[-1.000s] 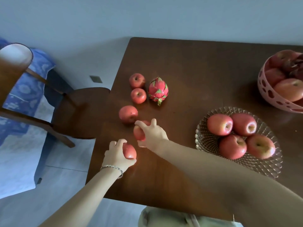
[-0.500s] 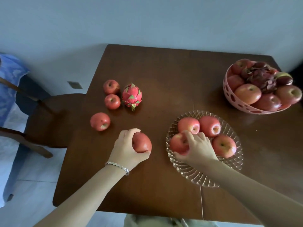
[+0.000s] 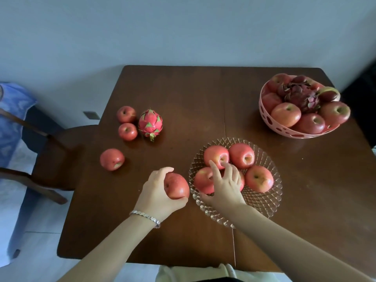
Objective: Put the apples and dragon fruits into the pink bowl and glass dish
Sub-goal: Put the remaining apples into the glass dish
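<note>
My right hand (image 3: 223, 186), fingers spread, hides one apple in the glass dish (image 3: 264, 202). Left hand (image 3: 156, 192) grips a red apple (image 3: 176, 186) just beside the dish.

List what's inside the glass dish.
The glass dish holds four visible apples: two at the back, one on the right and one on the left. The right hand covers whatever lies under it.

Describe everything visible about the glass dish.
The glass dish is a clear, shallow round bowl with a diamond-cut pattern and scalloped rim. It sits upright on the brown table, at its near middle. Apples lie in it: four show clearly, a fifth partly hidden under the right hand, whose open fingers spread over the fruit. The left hand holds an apple just beside its rim.
</note>
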Available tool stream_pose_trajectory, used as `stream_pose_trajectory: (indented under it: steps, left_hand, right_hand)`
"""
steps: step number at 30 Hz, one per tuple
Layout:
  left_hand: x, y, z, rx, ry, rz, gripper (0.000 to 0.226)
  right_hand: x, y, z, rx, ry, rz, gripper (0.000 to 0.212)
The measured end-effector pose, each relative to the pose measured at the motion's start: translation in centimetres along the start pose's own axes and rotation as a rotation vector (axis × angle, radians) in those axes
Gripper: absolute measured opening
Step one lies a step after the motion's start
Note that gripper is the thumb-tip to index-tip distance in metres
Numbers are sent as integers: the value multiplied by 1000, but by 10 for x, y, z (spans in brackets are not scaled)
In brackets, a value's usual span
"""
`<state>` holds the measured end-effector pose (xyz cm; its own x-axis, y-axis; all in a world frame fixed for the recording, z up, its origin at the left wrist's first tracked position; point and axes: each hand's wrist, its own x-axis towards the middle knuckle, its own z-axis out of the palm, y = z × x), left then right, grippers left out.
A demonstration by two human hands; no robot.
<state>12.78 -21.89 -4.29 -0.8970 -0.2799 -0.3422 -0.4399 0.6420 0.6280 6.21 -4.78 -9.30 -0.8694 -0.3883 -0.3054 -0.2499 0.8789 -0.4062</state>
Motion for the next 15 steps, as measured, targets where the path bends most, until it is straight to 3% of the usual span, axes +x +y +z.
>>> stream_pose_trajectory:
  steps: [4,7,9,12,15]
  left_hand:
    - [-7,28,11,6,-71,27,99]
    - [-12,55,24,101,-131,140,102]
    - [-13,63,33,43,-179,183,101]
    - [-1,53,40,-196,-212,153,80]
    - [14,38,51,0,-114,216,59]
  right_hand:
    - [-16,1,-34,241,-152,-366,109]
    - [-26,4,-43,178,-159,-446,105]
    - [-34,14,-40,217,-76,-373,95]
    - [-47,35,-29,414,48,-78,86]
    - [-54,48,-14,509,32,180,87]
